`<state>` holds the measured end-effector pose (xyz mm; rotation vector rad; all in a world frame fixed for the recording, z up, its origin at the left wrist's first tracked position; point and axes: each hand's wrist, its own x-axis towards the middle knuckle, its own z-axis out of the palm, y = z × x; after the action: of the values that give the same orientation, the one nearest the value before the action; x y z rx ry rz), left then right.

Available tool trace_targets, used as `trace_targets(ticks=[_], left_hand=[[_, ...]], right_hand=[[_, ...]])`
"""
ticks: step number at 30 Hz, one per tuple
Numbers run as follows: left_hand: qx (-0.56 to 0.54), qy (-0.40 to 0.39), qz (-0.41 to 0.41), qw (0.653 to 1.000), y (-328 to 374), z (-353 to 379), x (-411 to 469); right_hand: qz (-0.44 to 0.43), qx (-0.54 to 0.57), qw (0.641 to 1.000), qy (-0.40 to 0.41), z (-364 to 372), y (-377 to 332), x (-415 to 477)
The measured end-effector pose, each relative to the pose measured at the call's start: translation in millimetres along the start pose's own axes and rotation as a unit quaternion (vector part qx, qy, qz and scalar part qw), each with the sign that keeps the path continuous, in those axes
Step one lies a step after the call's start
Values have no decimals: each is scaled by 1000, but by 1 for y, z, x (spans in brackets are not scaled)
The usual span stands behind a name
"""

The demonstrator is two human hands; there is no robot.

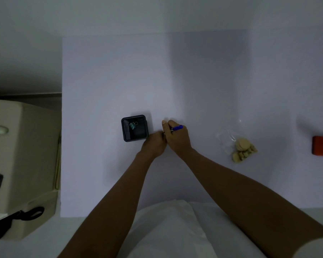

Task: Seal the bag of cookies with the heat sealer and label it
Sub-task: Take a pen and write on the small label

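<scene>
Cookies [242, 147] are sitting in their clear bag [226, 135] at four o'clock from the hands. Right hand [177, 139] is gripping a blue pen [177, 127]; left hand [154, 144] is curling against it, whether holding anything I cannot tell. Orange heat sealer [322, 146] is sitting at three o'clock, black tray [126, 127] at ten.

clear glossy plastic bag [229, 138], matt white table [110, 75], matt dark plastic tray [125, 127]

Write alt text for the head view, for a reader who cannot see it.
Over a white table, a person's right hand grips a blue pen, the left hand close beside it. A black tray with a binder clip sits to their left, a clear bag of cookies to their right.
</scene>
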<state>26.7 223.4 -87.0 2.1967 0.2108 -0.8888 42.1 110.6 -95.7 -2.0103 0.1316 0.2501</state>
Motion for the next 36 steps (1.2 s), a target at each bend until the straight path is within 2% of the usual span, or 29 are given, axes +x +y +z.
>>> trace_targets(ticks=[5,12,36], left_hand=[[-25,13,-35,999,0,1,2],[3,-4,-21,1000,1,-2,2],[17,23,-37,999,6,-2,-1]], right_hand=[[10,-2,1000,2,-2,0,-3],[18,-3,1000,-12,-3,-4,-2],[54,-10,998,11,-8,-6,-2]])
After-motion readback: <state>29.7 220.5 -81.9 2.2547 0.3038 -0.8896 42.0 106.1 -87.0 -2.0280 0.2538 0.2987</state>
